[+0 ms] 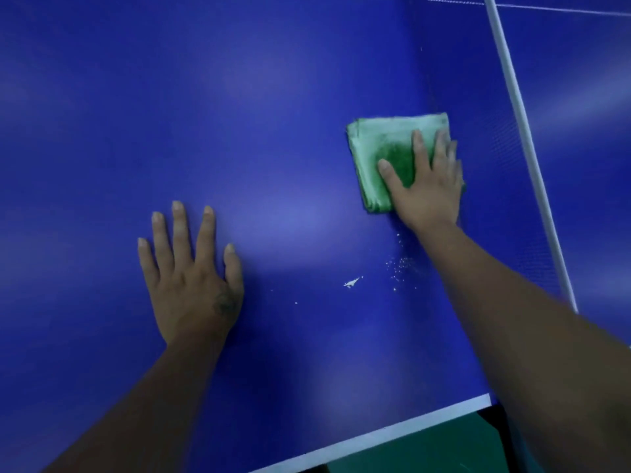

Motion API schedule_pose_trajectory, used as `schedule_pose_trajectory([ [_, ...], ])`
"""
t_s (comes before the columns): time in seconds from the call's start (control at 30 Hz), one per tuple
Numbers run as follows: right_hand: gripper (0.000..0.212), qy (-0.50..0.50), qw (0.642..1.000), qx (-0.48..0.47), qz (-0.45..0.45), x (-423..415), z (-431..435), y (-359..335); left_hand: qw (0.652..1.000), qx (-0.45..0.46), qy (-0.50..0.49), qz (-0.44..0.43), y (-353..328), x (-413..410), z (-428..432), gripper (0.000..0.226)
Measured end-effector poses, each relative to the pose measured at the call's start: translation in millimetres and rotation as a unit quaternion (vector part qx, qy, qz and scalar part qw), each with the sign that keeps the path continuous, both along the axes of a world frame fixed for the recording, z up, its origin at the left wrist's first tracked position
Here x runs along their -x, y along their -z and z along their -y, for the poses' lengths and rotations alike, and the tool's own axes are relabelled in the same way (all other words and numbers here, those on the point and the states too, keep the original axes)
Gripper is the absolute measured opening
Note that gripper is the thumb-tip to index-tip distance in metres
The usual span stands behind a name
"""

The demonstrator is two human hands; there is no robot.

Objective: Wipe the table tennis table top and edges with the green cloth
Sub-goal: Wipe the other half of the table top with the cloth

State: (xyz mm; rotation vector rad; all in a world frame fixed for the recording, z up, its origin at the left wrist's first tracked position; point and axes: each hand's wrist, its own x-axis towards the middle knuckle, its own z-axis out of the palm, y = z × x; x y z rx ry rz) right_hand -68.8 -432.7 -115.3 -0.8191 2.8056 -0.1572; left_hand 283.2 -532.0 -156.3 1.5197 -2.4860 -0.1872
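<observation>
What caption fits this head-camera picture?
Right hand presses green cloth on the blue table near white specks; left hand rests flat.

Blue table top (102, 97) filling nearly the whole view, green floor (426, 452) showing under its near edge.
Soft overhead light is glaring off the blue surface, with the brightest patch (300, 213) sitting mid-frame and fainter streaks spreading toward the upper left. White edge line (375, 435) is running diagonally along the near edge at the bottom. Net (485, 165) is standing at the right, its white top band (526, 131) slanting from the top toward the right edge, the blue showing through the mesh. Far half (580, 80) is lying beyond it, thin white lines (563, 9) crossing at the top. Black part (495, 416) is sitting below the table corner; can't tell what it is.
</observation>
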Motion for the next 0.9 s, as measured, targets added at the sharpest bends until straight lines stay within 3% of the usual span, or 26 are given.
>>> schedule_pose_trajectory([
  [0.3,0.097,0.022,0.999,-0.007,-0.031,-100,-104,15,1.000,0.011,-0.005,-0.029,-5,2,0,0.061],
  [0.7,0.105,-0.002,0.999,0.012,-0.033,13,36,17,1.000,0.014,-0.006,-0.025,-7,3,0,0.060],
  [0.9,0.097,0.012,0.998,0.030,-0.045,-26,-23,17,0.999,0.009,-0.008,-0.029,-9,4,-1,0.059],
])
